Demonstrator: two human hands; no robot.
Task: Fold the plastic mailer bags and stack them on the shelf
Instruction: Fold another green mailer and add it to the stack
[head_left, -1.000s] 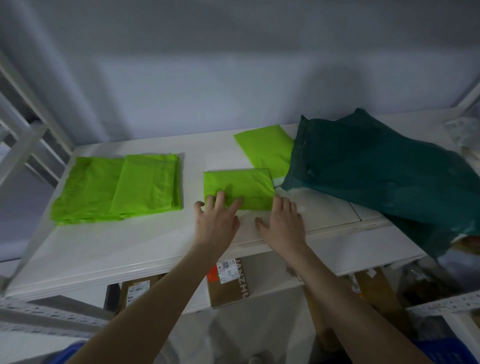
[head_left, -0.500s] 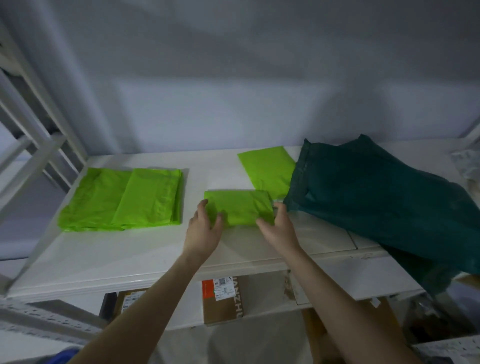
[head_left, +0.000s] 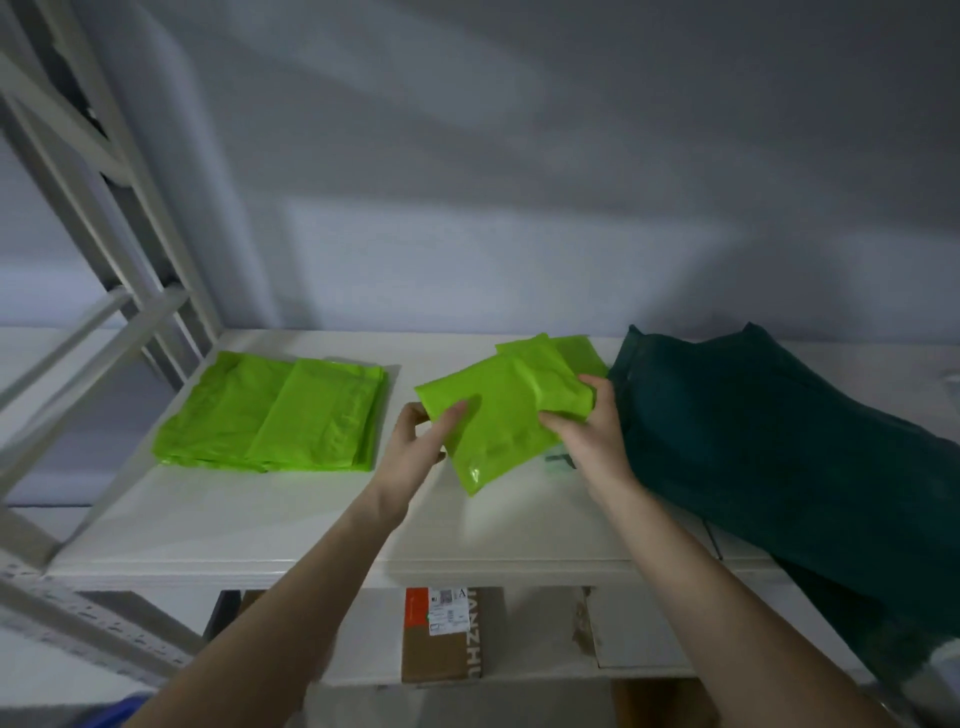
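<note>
A folded bright green mailer bag is lifted off the white shelf, tilted. My left hand pinches its left edge, thumb on top. My right hand grips its right side, fingers curled round the fold. A stack of folded green mailer bags lies flat on the shelf to the left. Another green bag lies behind the held one, partly hidden by it.
A large dark green bag sprawls over the shelf's right part and hangs over its front edge. White shelf posts rise at the left. A cardboard box with a label sits on the lower level. A grey wall backs the shelf.
Both hands went from pressing the folded bag flat on the shelf to gripping its ends and lifting it up, tilted. The view moved closer and tilted upward.
</note>
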